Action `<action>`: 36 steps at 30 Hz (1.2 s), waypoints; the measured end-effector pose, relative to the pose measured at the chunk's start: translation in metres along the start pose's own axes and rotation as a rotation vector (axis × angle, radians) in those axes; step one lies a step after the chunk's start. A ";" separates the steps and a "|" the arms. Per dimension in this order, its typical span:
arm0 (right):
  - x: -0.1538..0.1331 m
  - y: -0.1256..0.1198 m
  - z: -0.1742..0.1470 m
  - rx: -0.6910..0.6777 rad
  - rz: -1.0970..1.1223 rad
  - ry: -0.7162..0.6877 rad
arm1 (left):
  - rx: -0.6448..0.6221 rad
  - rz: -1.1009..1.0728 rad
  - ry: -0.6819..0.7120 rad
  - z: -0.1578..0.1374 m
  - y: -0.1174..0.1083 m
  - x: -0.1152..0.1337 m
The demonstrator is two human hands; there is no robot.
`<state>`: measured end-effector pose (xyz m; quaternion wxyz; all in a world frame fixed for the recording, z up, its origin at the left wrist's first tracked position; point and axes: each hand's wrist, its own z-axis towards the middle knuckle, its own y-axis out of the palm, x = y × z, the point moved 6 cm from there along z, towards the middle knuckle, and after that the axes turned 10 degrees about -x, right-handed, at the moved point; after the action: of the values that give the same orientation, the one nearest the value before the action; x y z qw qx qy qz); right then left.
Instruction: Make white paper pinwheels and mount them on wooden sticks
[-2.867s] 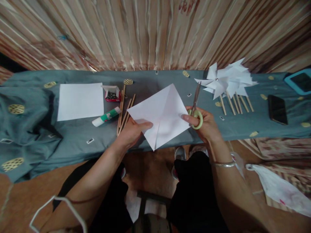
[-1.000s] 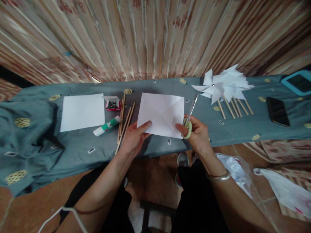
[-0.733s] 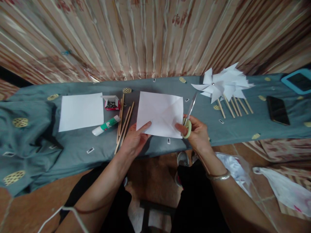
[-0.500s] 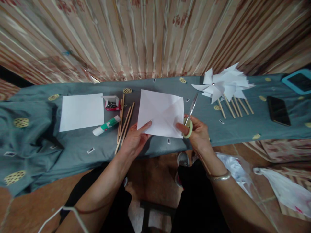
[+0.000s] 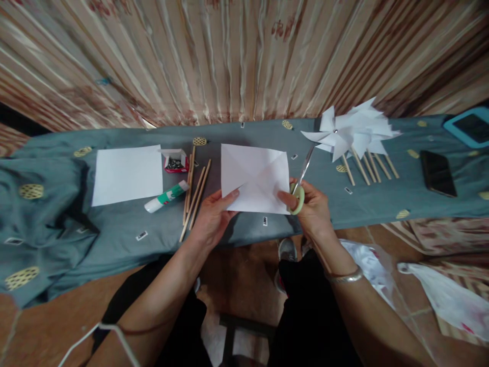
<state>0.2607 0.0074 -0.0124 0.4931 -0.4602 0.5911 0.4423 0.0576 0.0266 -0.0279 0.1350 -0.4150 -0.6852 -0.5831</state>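
A white sheet of paper [image 5: 255,171] with diagonal creases is held over the near part of the table. Its lower left edge is pinched by my left hand [image 5: 214,216], thumb on top; a short cut shows beside that thumb. My right hand [image 5: 311,206] grips scissors [image 5: 301,186] with pale green handles, blades pointing up and away from the paper. The right thumb also presses on the sheet's right edge. The fingers beneath the paper are hidden.
Left of the paper lie wooden sticks [image 5: 198,196], a glue stick [image 5: 167,197], a red box of pins [image 5: 176,162] and another white sheet [image 5: 128,176]. Paper pinwheels [image 5: 351,132] on sticks lie to the right, with a black phone [image 5: 437,173] and a blue-framed device [image 5: 469,127] beyond.
The held sheet has turned slightly and its left side has shifted a little to the right. The cut by my left thumb shows more clearly. Both hands keep their hold.
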 end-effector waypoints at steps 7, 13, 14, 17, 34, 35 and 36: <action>-0.001 -0.002 -0.001 0.046 0.051 0.015 | -0.091 -0.044 -0.136 -0.010 0.004 -0.020; 0.004 0.020 -0.007 -0.021 0.063 0.008 | -0.078 0.151 -0.069 -0.015 0.017 -0.028; 0.005 0.024 -0.007 -0.028 0.064 0.016 | -0.055 0.185 -0.042 -0.014 0.017 -0.028; 0.005 0.031 -0.010 -0.057 0.053 0.028 | 0.011 0.284 0.033 -0.011 0.014 -0.023; 0.017 0.051 -0.057 -0.878 -0.051 0.320 | 0.126 0.422 0.399 0.003 -0.011 0.040; 0.018 0.052 -0.057 -0.878 -0.054 0.324 | 0.124 0.438 0.396 0.002 -0.011 0.038; 0.019 0.052 -0.057 -0.876 -0.059 0.325 | 0.122 0.453 0.393 0.001 -0.010 0.036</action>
<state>0.1978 -0.0408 -0.0208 0.1658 -0.7050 0.4050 0.5581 0.0283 0.0430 -0.0107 0.4162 -0.4275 -0.5699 -0.5650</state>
